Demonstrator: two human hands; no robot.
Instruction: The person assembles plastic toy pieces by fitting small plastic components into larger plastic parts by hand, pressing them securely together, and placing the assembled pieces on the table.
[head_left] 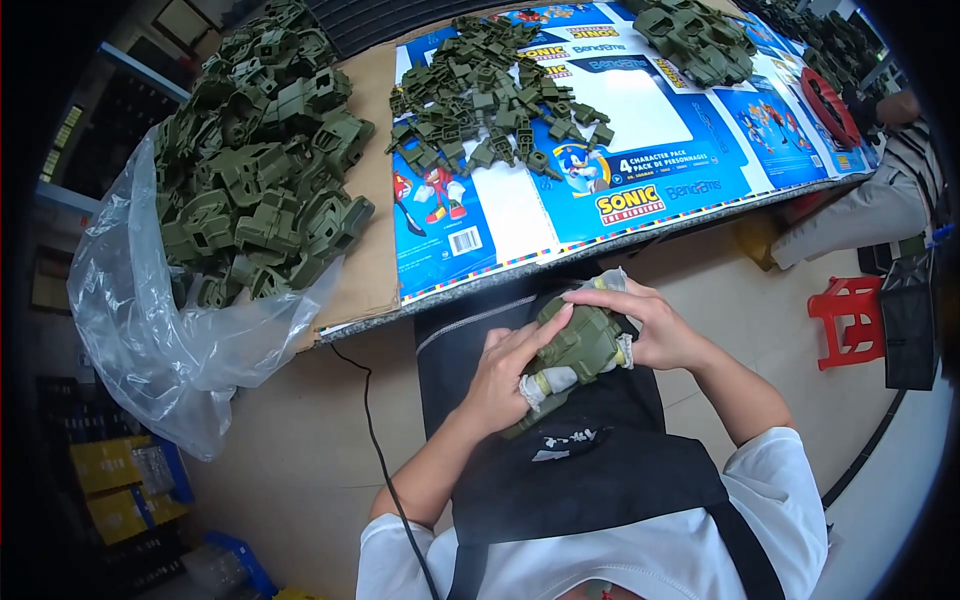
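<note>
Over my lap, both hands hold one olive-green plastic shell part (pixel 580 345) with pale tape or cloth around its lower end. My left hand (pixel 505 375) grips it from the left, fingers laid over its top. My right hand (pixel 645 320) closes on its right side and upper edge. A black apron (pixel 590 470) lies under the part. On the table ahead lies a heap of small green plastic pieces (pixel 490 95) on a blue printed cardboard sheet (pixel 650 150).
A big pile of larger green shells (pixel 260 160) sits at the table's left, spilling from a clear plastic bag (pixel 170 340). More green parts (pixel 695 40) lie at the far right. Another person (pixel 890 190) sits right, near a red stool (pixel 850 315). A black cable (pixel 380 450) hangs down.
</note>
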